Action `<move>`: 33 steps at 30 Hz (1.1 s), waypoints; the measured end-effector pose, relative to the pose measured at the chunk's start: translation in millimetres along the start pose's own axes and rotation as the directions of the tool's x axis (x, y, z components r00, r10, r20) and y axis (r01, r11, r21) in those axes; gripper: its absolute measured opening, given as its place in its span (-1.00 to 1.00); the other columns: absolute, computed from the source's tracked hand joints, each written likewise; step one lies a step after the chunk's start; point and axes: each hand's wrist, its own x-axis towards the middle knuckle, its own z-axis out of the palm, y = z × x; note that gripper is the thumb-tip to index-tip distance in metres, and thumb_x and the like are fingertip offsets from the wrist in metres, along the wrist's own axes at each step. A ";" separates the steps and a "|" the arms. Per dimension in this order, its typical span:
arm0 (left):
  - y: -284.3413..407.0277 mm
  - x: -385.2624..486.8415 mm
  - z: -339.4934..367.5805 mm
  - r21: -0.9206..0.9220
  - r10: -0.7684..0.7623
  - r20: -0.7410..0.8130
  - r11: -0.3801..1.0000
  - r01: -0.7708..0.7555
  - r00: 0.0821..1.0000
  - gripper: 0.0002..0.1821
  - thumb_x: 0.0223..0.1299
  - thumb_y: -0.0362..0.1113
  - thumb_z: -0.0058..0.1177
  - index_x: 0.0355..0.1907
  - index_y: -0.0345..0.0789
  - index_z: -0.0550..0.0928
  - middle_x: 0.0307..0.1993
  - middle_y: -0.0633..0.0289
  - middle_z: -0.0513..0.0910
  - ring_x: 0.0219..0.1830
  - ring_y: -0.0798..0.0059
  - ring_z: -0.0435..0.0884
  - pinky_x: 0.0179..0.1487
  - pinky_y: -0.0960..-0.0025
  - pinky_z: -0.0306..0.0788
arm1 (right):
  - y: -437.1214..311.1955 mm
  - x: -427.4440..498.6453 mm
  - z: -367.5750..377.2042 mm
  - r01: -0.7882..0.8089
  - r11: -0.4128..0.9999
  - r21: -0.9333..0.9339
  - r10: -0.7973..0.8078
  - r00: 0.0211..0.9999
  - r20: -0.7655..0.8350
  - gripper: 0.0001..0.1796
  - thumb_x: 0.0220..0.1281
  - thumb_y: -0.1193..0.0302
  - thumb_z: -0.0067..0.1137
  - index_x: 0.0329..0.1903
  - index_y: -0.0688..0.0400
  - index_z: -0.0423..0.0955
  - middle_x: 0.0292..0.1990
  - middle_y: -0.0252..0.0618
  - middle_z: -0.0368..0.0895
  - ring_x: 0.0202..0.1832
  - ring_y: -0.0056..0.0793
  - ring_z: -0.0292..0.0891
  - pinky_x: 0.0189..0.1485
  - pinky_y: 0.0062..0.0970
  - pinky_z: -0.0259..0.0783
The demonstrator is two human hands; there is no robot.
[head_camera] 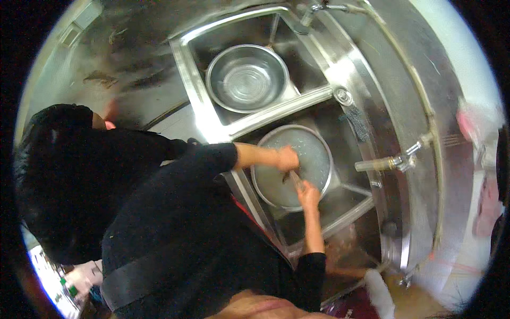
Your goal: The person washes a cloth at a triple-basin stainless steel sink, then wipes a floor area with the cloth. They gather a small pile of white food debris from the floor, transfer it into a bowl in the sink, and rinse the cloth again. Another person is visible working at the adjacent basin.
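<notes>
Over a round metal basin (255, 177) of cloudy water (279, 195), my two hands work close together. My left hand (287, 158) is closed like a fist above the water, at the upper end of a narrow item (295, 179). Lower down, my right hand (309, 195) grips the same item near the basin's rim. The item looks pale with a dark part beside it; blur and my fingers hide what it is. The basin sits in the nearer bay of a stainless steel sink (350, 203).
A second metal basin (247, 79) stands in the other sink bay. A tap (398, 161) with a pale spout reaches over the sink's back edge, near a dark mesh scourer (356, 121). Another tap (306, 20) is farther along. A dark-clothed shape (59, 179), apparently another person, fills the left.
</notes>
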 end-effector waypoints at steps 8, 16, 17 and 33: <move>26.4 7.4 186.7 0.161 -0.111 0.081 0.982 0.096 0.991 -0.75 0.18 -0.15 0.09 -0.15 -0.14 0.75 -0.14 0.20 0.71 0.00 0.12 0.60 -0.06 -0.10 0.39 | 43.0 -0.3 197.1 -0.190 0.921 -0.341 0.301 0.902 0.310 -0.56 0.17 0.15 0.20 0.01 0.17 0.53 -0.06 0.07 0.62 0.05 -0.01 0.55 0.07 -0.09 0.44; 13.5 -18.4 -0.9 -0.398 -0.126 -0.152 0.916 0.056 0.980 -0.84 0.01 -0.27 0.18 -0.33 -0.19 0.75 -0.31 0.06 0.72 -0.25 0.03 0.70 -0.22 0.09 0.56 | 0.3 -5.8 51.3 -0.175 0.493 0.853 0.357 0.934 -0.015 -0.51 0.12 0.45 0.31 0.12 0.23 0.43 0.06 -0.20 0.53 0.07 -0.40 0.46 0.18 -0.39 0.34; 28.6 -29.3 -28.7 -0.413 -0.015 -0.236 0.907 -0.087 0.972 -0.82 -0.01 -0.29 0.18 -0.30 -0.21 0.73 -0.26 0.07 0.71 -0.21 0.03 0.69 -0.21 0.10 0.56 | -18.4 -14.6 25.0 -0.128 0.543 0.830 0.335 0.939 -0.075 -0.54 0.13 0.46 0.30 0.10 0.24 0.45 0.06 -0.23 0.53 0.08 -0.45 0.44 0.18 -0.39 0.34; 63.8 -33.9 -46.2 -0.835 -0.045 -0.354 0.466 -0.294 0.934 -0.39 0.01 -0.21 0.36 0.17 -0.23 0.52 -0.18 0.18 0.70 -0.16 0.29 0.64 -0.04 0.19 0.50 | -142.2 -64.8 -195.9 0.387 0.339 0.857 0.727 0.470 -0.500 -0.61 0.26 0.39 0.24 0.07 0.30 0.45 -0.06 -0.18 0.57 -0.04 -0.40 0.51 -0.06 -0.36 0.49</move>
